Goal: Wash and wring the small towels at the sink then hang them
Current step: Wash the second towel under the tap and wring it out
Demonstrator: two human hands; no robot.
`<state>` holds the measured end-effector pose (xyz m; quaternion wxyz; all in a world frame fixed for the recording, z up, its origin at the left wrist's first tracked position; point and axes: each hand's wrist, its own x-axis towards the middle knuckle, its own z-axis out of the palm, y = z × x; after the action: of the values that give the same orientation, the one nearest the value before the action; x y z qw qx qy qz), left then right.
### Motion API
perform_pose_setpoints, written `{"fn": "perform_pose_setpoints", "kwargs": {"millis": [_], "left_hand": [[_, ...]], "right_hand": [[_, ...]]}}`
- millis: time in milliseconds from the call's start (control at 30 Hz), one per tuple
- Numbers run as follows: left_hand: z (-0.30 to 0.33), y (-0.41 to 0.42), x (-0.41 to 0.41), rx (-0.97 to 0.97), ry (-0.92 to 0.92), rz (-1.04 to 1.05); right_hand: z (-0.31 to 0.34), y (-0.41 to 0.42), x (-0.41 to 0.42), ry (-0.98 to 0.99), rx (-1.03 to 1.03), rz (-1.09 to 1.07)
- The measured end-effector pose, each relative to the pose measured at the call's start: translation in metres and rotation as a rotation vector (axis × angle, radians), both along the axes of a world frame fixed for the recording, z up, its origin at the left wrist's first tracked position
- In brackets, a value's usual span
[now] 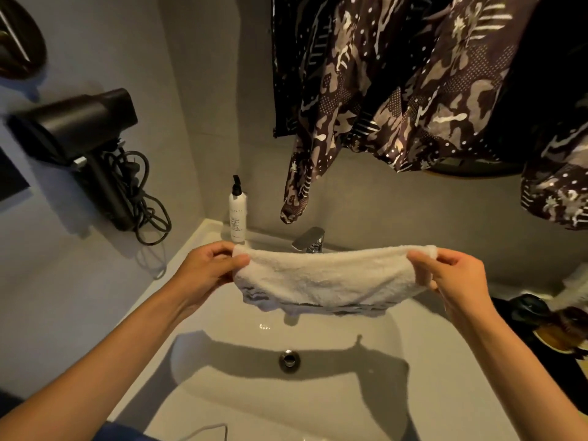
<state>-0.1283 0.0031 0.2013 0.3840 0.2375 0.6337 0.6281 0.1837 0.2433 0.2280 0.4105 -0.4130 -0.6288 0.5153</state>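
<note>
A small white towel (327, 276) with a grey striped lower edge is stretched flat between my two hands above the white sink (222, 386). My left hand (206, 270) pinches its left end and my right hand (458, 275) pinches its right end. The towel hangs just in front of the chrome faucet (310, 240). No water runs from the faucet. The drain (289, 361) lies below, in the towel's shadow.
A white pump bottle (237, 214) stands at the sink's back left corner. A black hair dryer (82, 138) with a coiled cord hangs on the left wall. Dark patterned cloth (413, 90) hangs overhead at the right. Dark objects (547, 319) sit right of the sink.
</note>
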Motion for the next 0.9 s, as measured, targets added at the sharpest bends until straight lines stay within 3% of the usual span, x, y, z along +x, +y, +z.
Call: {"fn": "perform_pose_setpoints", "kwargs": {"millis": [67,133,233,367,600,733,833,900], "left_hand": [[0.013,0.009,0.011,0.062,-0.341,-0.072],[0.023,0.016,0.024,0.034,-0.467,-0.117],[0.03,0.026,0.029,-0.002,-0.287,-0.017],[0.034,0.016,0.016,0.029,-0.177,0.134],[0.045,0.006,0.014,-0.035,0.356,-0.053],[0.064,0.011,0.02,-0.072,0.46,-0.12],[0.07,0.016,0.027,-0.18,0.789,-0.163],[0.081,0.02,0.032,-0.165,0.996,-0.079]], "right_hand": [[0.02,-0.001,-0.004,0.055,0.059,0.06],[0.037,-0.003,-0.007,0.035,0.065,0.144],[0.05,0.002,-0.005,-0.091,-0.051,0.203],[0.052,0.011,0.005,0.004,-0.367,0.171],[0.052,0.02,0.018,0.109,-0.227,0.024],[0.059,0.017,0.022,0.193,-0.145,0.038],[0.069,0.021,0.025,0.31,-0.217,0.003],[0.077,0.026,0.03,0.365,-0.369,0.017]]}}
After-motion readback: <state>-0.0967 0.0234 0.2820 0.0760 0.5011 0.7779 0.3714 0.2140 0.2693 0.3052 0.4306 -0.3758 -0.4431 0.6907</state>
